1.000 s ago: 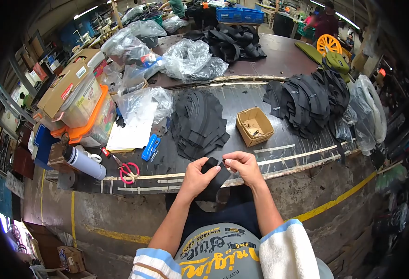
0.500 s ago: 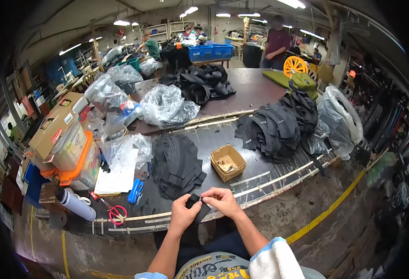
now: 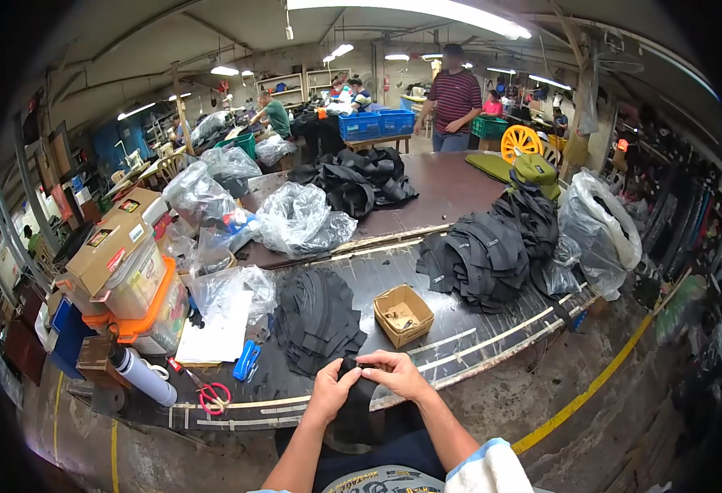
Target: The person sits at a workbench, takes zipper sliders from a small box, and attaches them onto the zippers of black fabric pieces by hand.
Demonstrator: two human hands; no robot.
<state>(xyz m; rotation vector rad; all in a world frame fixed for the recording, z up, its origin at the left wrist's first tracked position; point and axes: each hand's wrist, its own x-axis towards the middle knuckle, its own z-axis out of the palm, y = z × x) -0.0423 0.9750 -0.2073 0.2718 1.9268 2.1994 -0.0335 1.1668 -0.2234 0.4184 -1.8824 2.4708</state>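
Observation:
Between my two hands, at the table's front edge, is a black fabric strip [image 3: 359, 398] that hangs down toward my lap. My left hand [image 3: 329, 389] pinches its upper end. The fingers of my right hand [image 3: 394, 376] are closed on the same end, close beside the left. Any small part between the fingertips is hidden. Just beyond my hands lies a fanned pile of black strips [image 3: 316, 320]. A small cardboard box [image 3: 403, 315] with small metal-looking pieces inside stands to its right. Farther right is another pile of black pieces [image 3: 482, 259].
Red-handled scissors [image 3: 213, 398], a blue stapler [image 3: 246, 360], papers [image 3: 215, 329] and a bottle [image 3: 145, 376] lie at the left. Plastic bins [image 3: 135, 287] stand behind them. Clear plastic bags [image 3: 299, 220] lie beyond. A person [image 3: 453, 103] in a striped shirt stands across the table.
The view has tilted up, showing more of the room. My hands have come closer together on the strip. The person across the table now shows more fully, arms apart.

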